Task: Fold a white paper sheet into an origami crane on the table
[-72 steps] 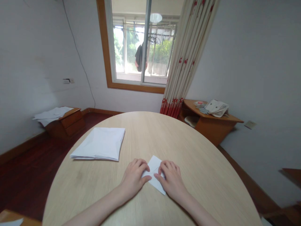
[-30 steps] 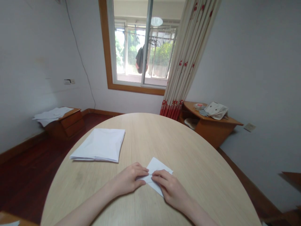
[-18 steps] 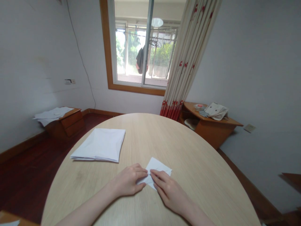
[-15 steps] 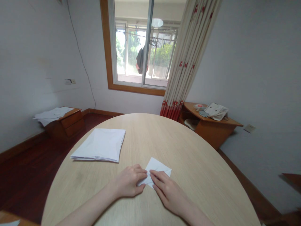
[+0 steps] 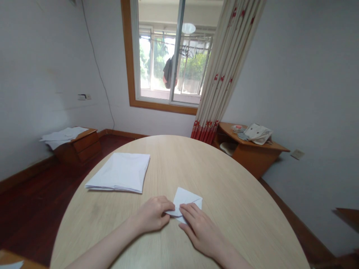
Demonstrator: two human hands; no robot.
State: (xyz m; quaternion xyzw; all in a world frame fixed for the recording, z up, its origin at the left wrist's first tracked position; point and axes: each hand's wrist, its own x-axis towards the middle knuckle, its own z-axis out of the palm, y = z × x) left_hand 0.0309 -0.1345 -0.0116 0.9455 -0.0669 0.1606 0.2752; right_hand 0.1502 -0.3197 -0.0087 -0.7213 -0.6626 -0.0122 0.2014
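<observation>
A small white sheet of folded paper (image 5: 187, 195) lies on the round table, creases and overlapping flaps showing on it. My left hand (image 5: 155, 213) is closed on its left corner, fingers above and thumb at the near side. Across the near right part of the paper lies my right hand (image 5: 198, 228), its fingers stretched out and pressing flat, with the thumb apart. The paper's near edge is partly covered by the right fingers.
A stack of white paper (image 5: 120, 172) sits on the wooden table (image 5: 221, 179), to the left. Beyond the table are a low cabinet (image 5: 86, 145) with papers on top and a corner desk (image 5: 252, 157) holding a cloth bag (image 5: 258, 133). A curtain (image 5: 221, 74) hangs by the window.
The paper has turned slightly and shifted a little left. My left fingers have drawn back toward its left corner; my right fingers have flattened and moved slightly down over it.
</observation>
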